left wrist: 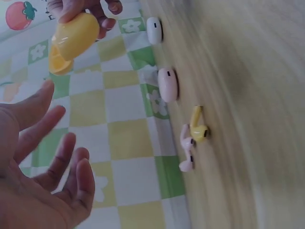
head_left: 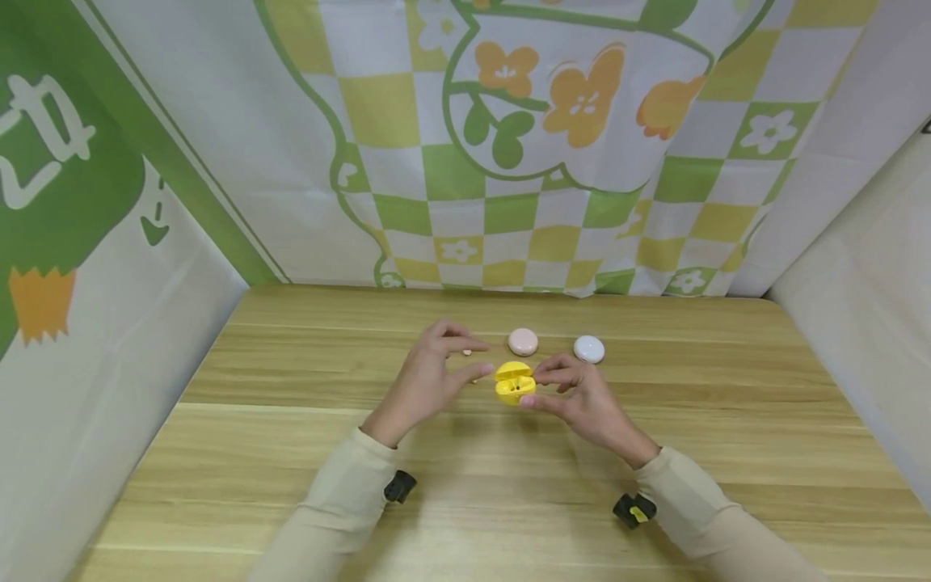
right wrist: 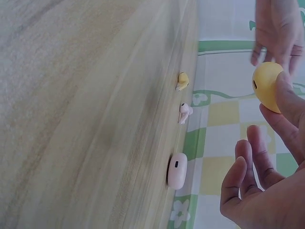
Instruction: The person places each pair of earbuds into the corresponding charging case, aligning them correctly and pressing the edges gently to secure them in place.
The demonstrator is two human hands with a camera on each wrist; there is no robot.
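Note:
My right hand [head_left: 587,402] pinches a yellow earbud charging case [head_left: 515,397] between thumb and fingers, above the wooden table. Its lid is flipped up, and the inside with its two slots faces me in the head view. Left of the case hovers my left hand [head_left: 427,373], fingers loosely spread and nothing in them, the thumb tip close to the lid. On the table below lie a yellow earbud [left wrist: 199,131] and, beside it, two pink earbuds [left wrist: 187,143]; in the head view my left hand partly covers them.
Behind the hands, a closed pink case [head_left: 523,342] sits on the table [head_left: 291,453], with a closed white case [head_left: 589,349] to its right. A checked, flowered cloth [head_left: 520,226] hangs along the back edge, and pale cloth walls stand at both sides.

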